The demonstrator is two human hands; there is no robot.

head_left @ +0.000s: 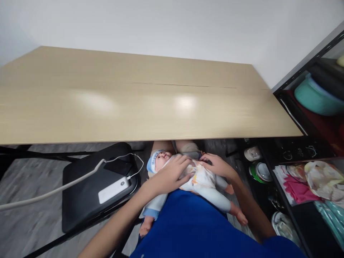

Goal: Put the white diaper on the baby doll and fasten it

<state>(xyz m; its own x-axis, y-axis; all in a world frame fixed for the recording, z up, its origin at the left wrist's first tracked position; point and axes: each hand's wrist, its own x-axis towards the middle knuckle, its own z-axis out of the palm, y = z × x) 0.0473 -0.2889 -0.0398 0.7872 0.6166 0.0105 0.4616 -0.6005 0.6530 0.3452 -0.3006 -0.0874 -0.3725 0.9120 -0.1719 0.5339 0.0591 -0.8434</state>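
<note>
A baby doll lies on its back across my lap, its head to the left and its legs to the right. It wears a white-and-blue cap, pale clothes and a white diaper with orange and yellow print. My left hand rests palm down over the doll's belly, fingers stretched out and reaching the diaper's upper edge. At the diaper's far side, the bent fingers and thumb of my right hand pinch its edge; the fingertips are partly hidden.
A wooden table spans the front, its edge just beyond the doll. To the left, a white power bank with a cable lies on a black chair. Black shelves at right hold a teal pot, cloths and tins.
</note>
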